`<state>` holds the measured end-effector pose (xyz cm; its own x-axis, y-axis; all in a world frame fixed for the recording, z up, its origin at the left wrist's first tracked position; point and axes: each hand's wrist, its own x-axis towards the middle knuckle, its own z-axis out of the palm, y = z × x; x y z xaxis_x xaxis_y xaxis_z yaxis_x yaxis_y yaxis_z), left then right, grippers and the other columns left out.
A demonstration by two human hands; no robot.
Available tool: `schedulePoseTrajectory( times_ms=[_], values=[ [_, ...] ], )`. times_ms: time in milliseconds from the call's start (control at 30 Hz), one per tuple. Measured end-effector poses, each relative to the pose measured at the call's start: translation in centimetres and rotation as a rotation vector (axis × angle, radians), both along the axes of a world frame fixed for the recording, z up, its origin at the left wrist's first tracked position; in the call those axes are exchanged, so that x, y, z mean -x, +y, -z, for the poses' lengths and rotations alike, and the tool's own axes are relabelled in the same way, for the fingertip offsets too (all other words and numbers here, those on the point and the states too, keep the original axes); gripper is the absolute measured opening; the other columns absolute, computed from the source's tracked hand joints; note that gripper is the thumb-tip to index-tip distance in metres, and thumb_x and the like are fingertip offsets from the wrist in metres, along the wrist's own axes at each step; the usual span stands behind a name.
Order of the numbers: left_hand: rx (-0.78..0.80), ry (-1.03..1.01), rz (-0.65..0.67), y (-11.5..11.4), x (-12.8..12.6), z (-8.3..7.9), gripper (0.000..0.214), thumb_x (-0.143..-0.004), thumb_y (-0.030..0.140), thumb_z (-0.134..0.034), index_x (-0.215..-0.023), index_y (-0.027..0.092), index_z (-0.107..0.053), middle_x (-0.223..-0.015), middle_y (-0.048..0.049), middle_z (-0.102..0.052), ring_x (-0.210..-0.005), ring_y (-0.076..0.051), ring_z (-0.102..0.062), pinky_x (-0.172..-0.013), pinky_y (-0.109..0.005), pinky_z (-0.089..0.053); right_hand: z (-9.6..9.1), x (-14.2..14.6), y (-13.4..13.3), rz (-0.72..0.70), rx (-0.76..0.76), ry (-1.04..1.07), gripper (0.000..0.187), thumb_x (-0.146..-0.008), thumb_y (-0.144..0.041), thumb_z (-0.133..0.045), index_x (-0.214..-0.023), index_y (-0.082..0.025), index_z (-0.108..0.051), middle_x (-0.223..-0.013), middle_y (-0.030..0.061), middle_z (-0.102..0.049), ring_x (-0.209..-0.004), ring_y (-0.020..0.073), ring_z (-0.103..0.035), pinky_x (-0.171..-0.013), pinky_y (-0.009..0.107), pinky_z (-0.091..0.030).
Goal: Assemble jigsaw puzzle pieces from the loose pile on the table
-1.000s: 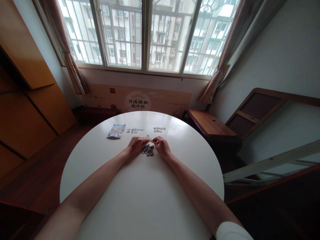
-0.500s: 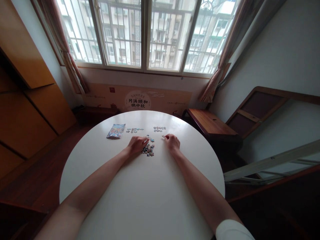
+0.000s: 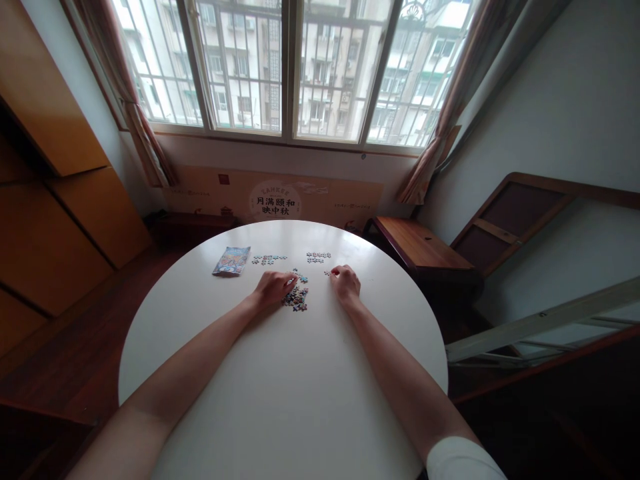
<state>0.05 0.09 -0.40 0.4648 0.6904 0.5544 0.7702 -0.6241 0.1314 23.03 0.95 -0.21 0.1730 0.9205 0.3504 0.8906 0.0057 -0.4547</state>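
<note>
Your right hand [image 3: 346, 283] has shifted right, away from the pile of puzzle pieces [image 3: 296, 299], while your left hand [image 3: 273, 287] stays at the pile's left edge. Its fingers curl inward over the pieces, probably to pick among them without covering the heap; you can't tell from here whether they grip one. Your right fingers are drawn together beside a single piece [image 3: 327, 273], but whether they pinch it or just touch it is unclear. On the far part of the white table [image 3: 290, 407], a left group [image 3: 269, 259] and a right group [image 3: 319, 257] lie well apart, likely so they don't mix, with the printed packet [image 3: 232, 261] farther left, out of your way. Both forearms angle inward from the near side, wrists low, leaving the pile between your hands.
</note>
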Motion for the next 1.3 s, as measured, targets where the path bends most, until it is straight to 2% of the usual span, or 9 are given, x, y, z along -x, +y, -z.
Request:
schedulePoseTrajectory(
  times_ms=[67,233,400,533,667,800,1000,1300],
  values=[
    [0.001,-0.002,0.0,0.0,0.0,0.0,0.032,-0.087,0.035,-0.041,-0.079,0.019,-0.068,-0.053,-0.001,-0.06,-0.052,-0.011,-0.055,-0.054,-0.02,-0.031,0.1,-0.1,0.1,-0.078,-0.042,-0.013,0.018,-0.081,-0.02,-0.051,-0.085,-0.022,-0.069,-0.102,0.0042,-0.062,-0.09,0.018,-0.055,-0.074,0.027,-0.043],
    [0.027,-0.017,0.016,0.1,0.0,0.0,0.032,-0.087,0.035,-0.042,-0.082,0.02,-0.069,-0.054,-0.0011,-0.061,-0.052,-0.011,-0.055,-0.054,-0.02,-0.032,0.2,0.1,0.3,-0.209,-0.025,-0.091,0.025,-0.085,-0.022,-0.046,-0.088,-0.021,-0.07,-0.103,0.0038,-0.063,-0.097,0.0209,-0.05,-0.084,0.031,-0.039],
    [0.041,-0.037,0.024,0.1,0.0,0.1,0.029,-0.086,0.035,-0.043,-0.085,0.021,-0.069,-0.055,-0.0012,-0.062,-0.053,-0.011,-0.055,-0.055,-0.02,-0.033,-0.2,0.5,-0.1,-0.175,0.031,-0.175,0.028,-0.087,-0.027,-0.042,-0.1,-0.023,-0.068,-0.11,0.0086,-0.057,-0.099,0.0251,-0.046,-0.083,0.037,-0.036],
    [0.03,-0.025,0.018,0.1,0.0,0.1,0.028,-0.086,0.033,-0.044,-0.087,0.022,-0.069,-0.057,-0.0013,-0.063,-0.054,-0.011,-0.056,-0.055,-0.02,-0.033,-0.3,0.6,-0.3,-0.167,0.026,-0.172,0.03,-0.087,-0.024,-0.041,-0.106,-0.022,-0.065,-0.108,0.0099,-0.055,-0.097,0.024,-0.045,-0.082,0.036,-0.036],
    [0.027,-0.001,0.016,0.0,0.0,-0.1,0.029,-0.086,0.034,-0.043,-0.086,0.022,-0.069,-0.057,-0.0015,-0.063,-0.054,-0.011,-0.056,-0.054,-0.02,-0.032,-0.2,0.6,-0.3,-0.223,-0.01,-0.167,0.03,-0.087,-0.021,-0.039,-0.099,-0.019,-0.067,-0.109,0.0086,-0.056,-0.1,0.023,-0.044,-0.084,0.033,-0.036],
    [0.024,0.008,0.001,0.1,0.0,-0.2,0.031,-0.087,0.035,-0.042,-0.083,0.02,-0.069,-0.055,-0.0021,-0.062,-0.054,-0.012,-0.056,-0.055,-0.02,-0.032,-0.1,0.7,-0.1,-0.238,0.023,-0.198,0.031,-0.089,-0.026,-0.037,-0.097,-0.02,-0.067,-0.115,0.008,-0.055,-0.105,0.0255,-0.042,-0.085,0.036,-0.034],
    [0.026,0.001,0.004,0.1,0.0,-0.1,0.03,-0.086,0.034,-0.043,-0.086,0.021,-0.069,-0.056,-0.0018,-0.062,-0.054,-0.012,-0.056,-0.055,-0.02,-0.033,0.0,0.9,0.7,-0.164,0.127,-0.223,0.036,-0.088,-0.03,-0.034,-0.116,-0.022,-0.054,-0.126,0.0091,-0.046,-0.112,0.0274,-0.037,-0.089,0.041,-0.031],
    [0.038,0.009,0.005,0.0,0.0,0.0,0.029,-0.086,0.034,-0.044,-0.089,0.022,-0.069,-0.059,-0.0015,-0.064,-0.055,-0.012,-0.057,-0.055,-0.02,-0.033,-0.1,1.4,2.6,-0.145,0.154,-0.268,0.039,-0.085,-0.031,-0.033,-0.117,-0.016,-0.05,-0.127,0.0131,-0.044,-0.114,0.0288,-0.035,-0.091,0.042,-0.027]
  ],
)
